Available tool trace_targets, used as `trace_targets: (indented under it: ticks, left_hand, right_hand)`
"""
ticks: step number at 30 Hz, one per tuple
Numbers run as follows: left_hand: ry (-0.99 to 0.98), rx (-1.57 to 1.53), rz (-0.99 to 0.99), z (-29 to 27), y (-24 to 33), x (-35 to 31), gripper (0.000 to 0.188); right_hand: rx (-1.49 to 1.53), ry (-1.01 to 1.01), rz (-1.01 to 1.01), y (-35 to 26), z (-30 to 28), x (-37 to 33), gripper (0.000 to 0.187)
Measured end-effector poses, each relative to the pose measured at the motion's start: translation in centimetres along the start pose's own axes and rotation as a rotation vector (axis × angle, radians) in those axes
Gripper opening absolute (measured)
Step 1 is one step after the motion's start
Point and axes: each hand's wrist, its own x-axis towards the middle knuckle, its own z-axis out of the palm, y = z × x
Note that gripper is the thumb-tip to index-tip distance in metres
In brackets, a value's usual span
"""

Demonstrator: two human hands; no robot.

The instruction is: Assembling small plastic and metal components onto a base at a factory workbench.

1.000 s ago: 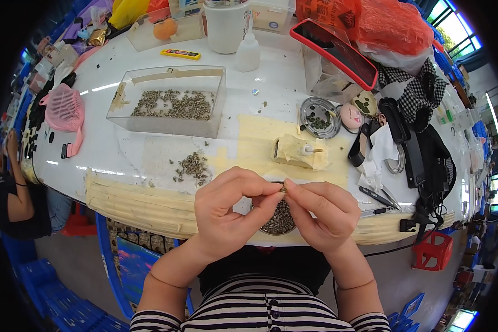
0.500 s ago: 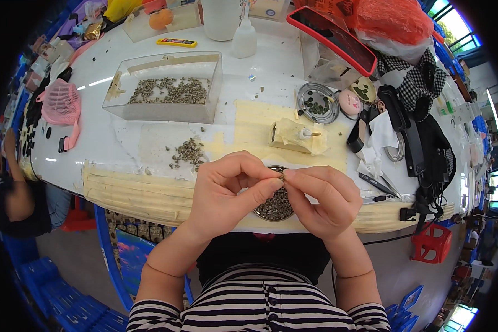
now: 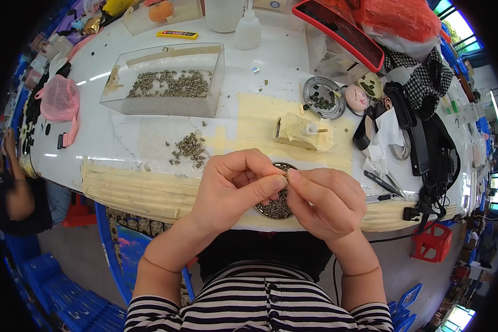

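1. Two hands meet above the near edge of the desk [image 3: 149, 127]: the left hand [image 3: 232, 188] and the right hand [image 3: 326, 202], fingertips pressed together, pinching one tiny metal piece [image 3: 285, 177] between them. The piece is too small to make out.
2. Right beneath the hands sits one round dish [image 3: 274, 207] full of small metal parts, mostly hidden by the fingers.
3. Just past it, one loose pile of parts [image 3: 189, 148] lies on the desk to the left, and one tape-wrapped block [image 3: 304, 133] stands on a yellowish mat to the right.
4. Further back there is one clear tray [image 3: 166, 83] holding many more parts, too many to count, and one round tin [image 3: 325, 98] with a few dark bits.
5. A pink mesh pouch [image 3: 58, 99] lies at the far left; black straps and cables [image 3: 426, 149] crowd the right.
6. At the back, one white bottle [image 3: 248, 30] is cut off by the frame.
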Motion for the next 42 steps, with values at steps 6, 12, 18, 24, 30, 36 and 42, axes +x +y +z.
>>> trace_targets:
  ticks: [6,12,18,24,30,36,42]
  left_hand:
    - [0.077,0.271,0.23,0.7,-0.3,-0.1,0.011]
    - [0.093,0.838,0.623,0.8,0.0,-0.1,0.02]
    - [0.11,0.903,0.626,1.1,0.0,-0.3,0.02]
    - [0.117,0.893,0.609,1.1,-0.1,-0.3,0.02]
    - [0.118,0.891,0.645,1.0,-0.1,-0.1,0.021]
    - [0.119,0.878,0.636,1.0,-0.1,-0.1,0.021]
    - [0.131,0.852,0.612,1.2,-0.3,-0.4,0.021]
  right_hand:
    - [0.147,0.033,0.172,0.1,0.2,0.0,0.02]
    - [0.455,-0.065,0.475,0.1,-0.5,0.1,0.009]
    - [0.778,-0.143,0.802,-0.1,-0.8,-0.2,0.006]
    - [0.818,-0.168,0.837,-0.2,-0.9,-0.1,0.007]
    - [0.823,-0.156,0.825,-0.3,-0.8,-0.1,0.007]
    - [0.802,-0.166,0.813,-0.2,-0.9,-0.1,0.008]
    - [0.815,-0.145,0.805,-0.2,-0.7,-0.2,0.009]
